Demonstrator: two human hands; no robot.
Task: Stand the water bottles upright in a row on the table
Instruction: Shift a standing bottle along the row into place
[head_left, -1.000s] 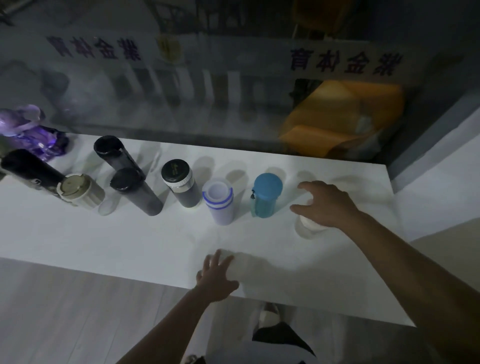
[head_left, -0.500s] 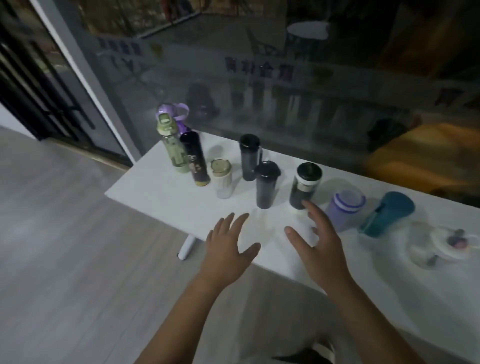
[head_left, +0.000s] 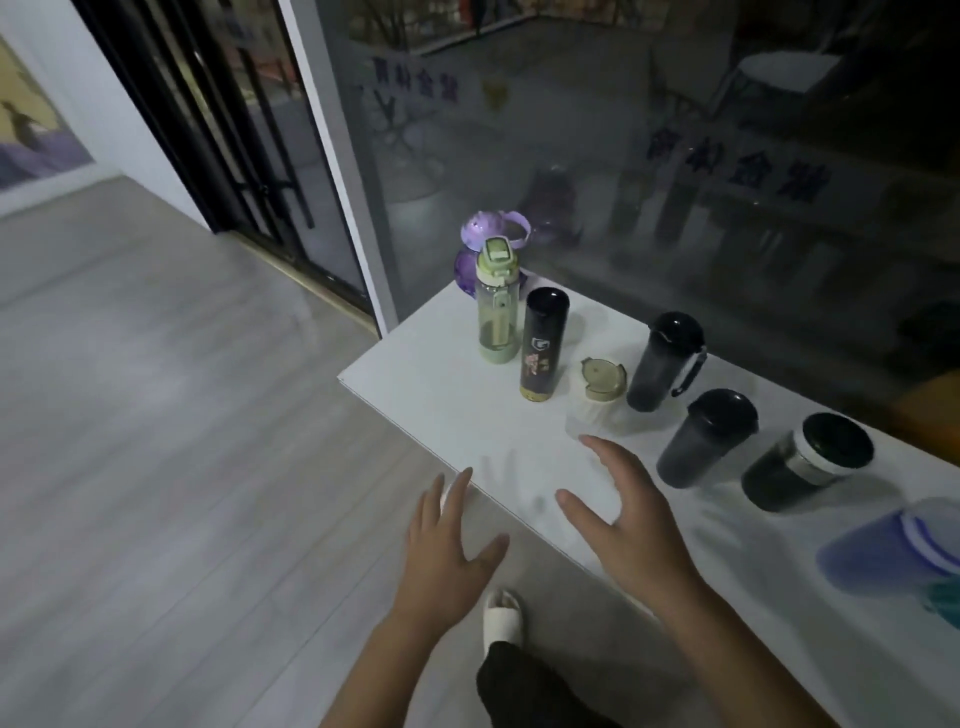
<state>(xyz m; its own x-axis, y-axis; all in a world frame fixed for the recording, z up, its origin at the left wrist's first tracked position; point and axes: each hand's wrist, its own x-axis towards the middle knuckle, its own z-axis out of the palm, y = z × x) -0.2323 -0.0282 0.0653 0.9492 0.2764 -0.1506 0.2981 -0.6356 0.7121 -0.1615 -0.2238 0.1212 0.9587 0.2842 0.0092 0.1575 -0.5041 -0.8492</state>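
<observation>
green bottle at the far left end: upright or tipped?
Upright. The green bottle stands on its base on the table, lid on top.

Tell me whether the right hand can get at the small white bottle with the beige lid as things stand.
Probably yes. The right hand is open and empty, just short of the small white bottle, with only bare table between them.

White counter (head_left: 447, 410) beside dark glass wall. Bottles upright in row, left to right: purple jug (head_left: 491, 234) far left at glass, green bottle (head_left: 497, 306), black flask (head_left: 543, 345), white cup with beige lid (head_left: 600, 400), three dark tumblers (head_left: 665, 361) (head_left: 706, 439) (head_left: 808, 460), blue-banded cup (head_left: 893, 545) at right edge, blurred. Left hand (head_left: 449, 551) spread over counter's near edge, empty. Right hand (head_left: 631, 514) spread above counter, near white cup, empty.
</observation>
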